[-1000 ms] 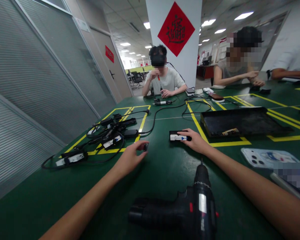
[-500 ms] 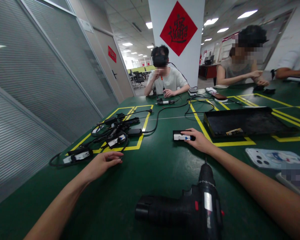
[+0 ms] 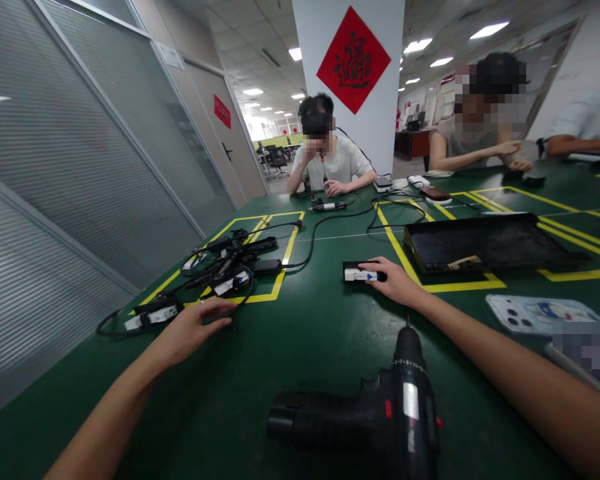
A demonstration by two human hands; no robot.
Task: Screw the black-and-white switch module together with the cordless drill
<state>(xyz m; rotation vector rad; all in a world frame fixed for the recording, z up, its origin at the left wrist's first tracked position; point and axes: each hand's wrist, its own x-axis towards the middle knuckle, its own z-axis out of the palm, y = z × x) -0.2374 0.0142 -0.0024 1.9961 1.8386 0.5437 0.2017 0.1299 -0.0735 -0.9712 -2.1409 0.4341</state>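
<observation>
My right hand (image 3: 397, 283) has its fingers and thumb around the end of a small black box-shaped piece (image 3: 349, 274) with a white and blue part along its near side. It rests on the green table. My left hand (image 3: 197, 328) hovers low over the table with thumb and fingers apart, beside a tangle of black cables and parts (image 3: 235, 260). A tiny dark thing (image 3: 234, 327) lies by its thumb tip, too small to name. Nearest me lies a black cordless drill (image 3: 375, 413) on its side, its bit pointing forward, just below my right wrist.
Yellow tape (image 3: 275, 297) marks areas on the green table (image 3: 300, 347). A shallow black tray (image 3: 480, 247) stands to the right. Closer on that side lie a phone in a patterned case (image 3: 540, 313) and another device (image 3: 585, 363). Co-workers sit across the table; cables run between.
The thumb and fingers of my left hand have parted, and the hand has drawn slightly left. My right hand stays on the black piece. The whole view has shifted a little.
</observation>
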